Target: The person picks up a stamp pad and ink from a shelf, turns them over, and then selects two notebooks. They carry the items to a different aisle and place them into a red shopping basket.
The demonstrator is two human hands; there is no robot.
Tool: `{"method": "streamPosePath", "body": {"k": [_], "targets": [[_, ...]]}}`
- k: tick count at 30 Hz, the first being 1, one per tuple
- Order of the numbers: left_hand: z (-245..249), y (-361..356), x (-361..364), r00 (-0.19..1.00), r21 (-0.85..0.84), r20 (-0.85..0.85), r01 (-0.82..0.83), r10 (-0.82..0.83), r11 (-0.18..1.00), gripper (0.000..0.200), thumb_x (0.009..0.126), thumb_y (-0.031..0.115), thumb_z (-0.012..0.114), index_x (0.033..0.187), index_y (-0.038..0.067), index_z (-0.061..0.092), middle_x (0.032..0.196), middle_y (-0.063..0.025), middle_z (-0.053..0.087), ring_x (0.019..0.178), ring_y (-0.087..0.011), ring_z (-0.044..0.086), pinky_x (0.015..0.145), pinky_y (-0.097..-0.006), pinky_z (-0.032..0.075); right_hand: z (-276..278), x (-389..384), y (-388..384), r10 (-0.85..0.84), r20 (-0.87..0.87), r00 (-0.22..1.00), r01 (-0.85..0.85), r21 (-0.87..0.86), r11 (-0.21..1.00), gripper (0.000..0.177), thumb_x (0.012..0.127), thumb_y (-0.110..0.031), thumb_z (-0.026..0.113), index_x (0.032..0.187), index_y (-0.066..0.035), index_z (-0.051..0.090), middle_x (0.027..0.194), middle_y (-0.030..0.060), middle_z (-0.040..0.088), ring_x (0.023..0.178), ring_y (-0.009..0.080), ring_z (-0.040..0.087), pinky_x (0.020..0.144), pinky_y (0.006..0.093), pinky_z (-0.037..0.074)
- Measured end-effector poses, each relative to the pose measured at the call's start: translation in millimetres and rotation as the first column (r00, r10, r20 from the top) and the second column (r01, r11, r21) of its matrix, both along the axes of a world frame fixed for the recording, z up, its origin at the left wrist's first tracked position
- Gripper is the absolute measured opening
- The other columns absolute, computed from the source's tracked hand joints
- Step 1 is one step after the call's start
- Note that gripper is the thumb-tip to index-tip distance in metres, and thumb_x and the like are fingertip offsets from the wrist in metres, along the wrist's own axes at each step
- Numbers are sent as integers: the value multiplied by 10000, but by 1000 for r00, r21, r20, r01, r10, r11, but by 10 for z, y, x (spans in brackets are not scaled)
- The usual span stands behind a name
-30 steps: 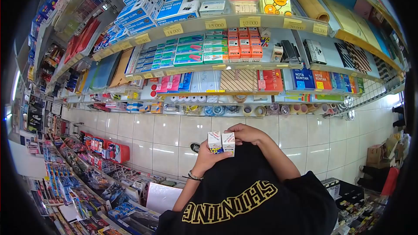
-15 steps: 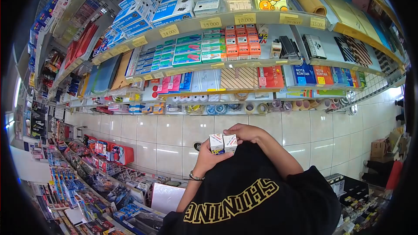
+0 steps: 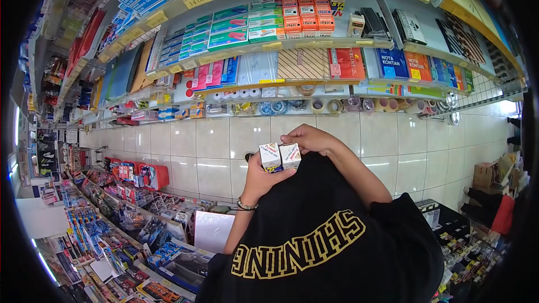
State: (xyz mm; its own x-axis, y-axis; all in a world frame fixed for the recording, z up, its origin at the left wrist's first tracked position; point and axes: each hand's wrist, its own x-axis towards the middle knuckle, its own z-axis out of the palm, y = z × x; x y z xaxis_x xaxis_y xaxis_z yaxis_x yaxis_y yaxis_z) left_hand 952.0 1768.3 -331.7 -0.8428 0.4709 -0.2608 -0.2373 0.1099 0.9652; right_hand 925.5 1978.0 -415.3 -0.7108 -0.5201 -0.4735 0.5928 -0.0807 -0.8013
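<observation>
Two small white stamp pad ink boxes, a left one and a right one, stand side by side in front of my chest with printed tops facing up. My left hand is closed around the pair, its thumb along their near side. At the far edge of the right box, my right hand has its fingers curled in, and the fingertips appear to touch that box. The boxes partly hide the fingers of both hands.
Ahead stands a shelf with orange ink boxes, green-and-white boxes, nota kontan books and tape rolls. A low display of packaged goods lies on the left. Tiled floor lies between. On the right a person is partly visible.
The view has tipped, so the shelf sits higher in it. Both hands still hold the boxes near my chest, with the tops now turned more toward me.
</observation>
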Motion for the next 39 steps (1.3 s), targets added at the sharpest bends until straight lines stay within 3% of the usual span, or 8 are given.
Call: {"method": "streamPosePath", "body": {"k": [1,5,7,18,20,27,31,39], "targets": [[-14,5,-2,1000,1,-4,-4,4,1000,537,698,81,884,1152,-22,617,1061,-72,707,972,-131,668,872,-293,535,-42,8,7,4,9,1000,-4,13,1000,429,965,-463,605,954,-54,734,756,-38,645,627,28,518,558,212,428],[-45,17,-6,1000,-9,9,21,-21,1000,554,698,82,884,1168,-22,609,1069,-72,704,971,-130,668,871,-292,535,-45,61,-12,-39,41,998,38,16,999,424,956,-447,626,988,-38,732,801,-17,670,678,44,575,608,225,480],[-25,25,-5,1000,-17,-11,16,-17,1000,550,698,79,883,1168,-17,615,1061,-72,706,965,-129,668,868,-290,534,25,78,-60,-138,22,990,138,-24,990,454,971,-429,619,689,-74,609,558,-83,325,499,46,249,453,243,206],[-49,29,-11,999,16,29,-27,27,1000,424,700,68,876,1066,-3,673,987,-62,726,909,-123,687,827,-277,537,106,16,-37,-69,-234,970,119,205,972,501,961,-402,633,620,-39,582,530,-33,422,485,64,343,458,257,275],[-40,17,-15,1000,-14,12,-6,6,1000,461,700,44,872,1089,-35,638,1043,-118,709,934,-175,694,833,-298,553,71,20,-47,-69,-55,996,71,23,997,425,1005,-370,579,756,-32,643,590,-41,478,529,48,373,485,245,299],[-22,79,8,999,12,31,9,-9,1000,413,711,38,862,1074,-19,671,1003,-82,726,919,-135,685,833,-284,538,63,33,22,-3,7,1000,4,-175,984,394,1022,-316,554,809,5,635,636,-19,489,529,60,390,459,241,319],[-37,82,14,1000,10,0,17,-18,1000,417,706,20,860,1073,-24,667,998,-82,725,903,-142,692,816,-290,548,168,37,45,-17,10,1000,18,-107,994,405,997,-323,600,808,32,643,665,-7,515,522,61,400,454,233,330],[-73,75,-1,1000,-3,23,-4,4,1000,428,694,22,865,1069,-24,664,994,-86,723,892,-145,697,802,-289,557,180,47,61,-29,-60,998,25,-65,998,436,1006,-328,589,672,-49,561,552,-55,396,484,57,339,454,242,290]]}}
